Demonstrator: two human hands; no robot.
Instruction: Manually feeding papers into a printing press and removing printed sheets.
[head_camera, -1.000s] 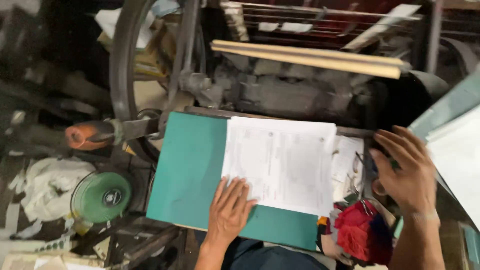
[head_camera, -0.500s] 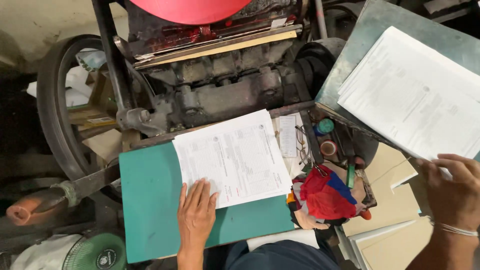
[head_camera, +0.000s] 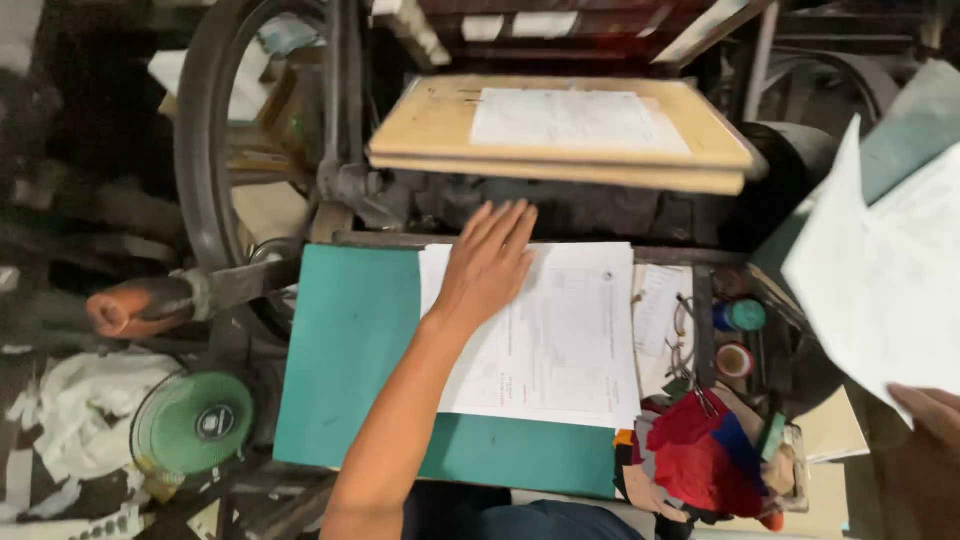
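My left hand (head_camera: 487, 262) lies flat, fingers spread, on the far edge of a stack of printed white sheets (head_camera: 560, 340) resting on a teal board (head_camera: 345, 350). My right hand (head_camera: 930, 415) shows at the right edge, gripping the lower corner of a lifted white sheet (head_camera: 880, 280). Beyond the stack, a wooden platen (head_camera: 430, 130) of the old press holds another printed sheet (head_camera: 570, 120).
A large black flywheel (head_camera: 205, 170) and a lever with an orange-brown handle (head_camera: 130, 308) stand at the left. A small green fan (head_camera: 192, 425) sits lower left by crumpled white paper. Red and blue rags (head_camera: 705, 455), tape rolls (head_camera: 735, 360) and scissors lie right of the stack.
My left hand slid forward from the near edge of the stack to its far edge. My right hand has picked a sheet up off the right pile. The wooden platen has swung open.
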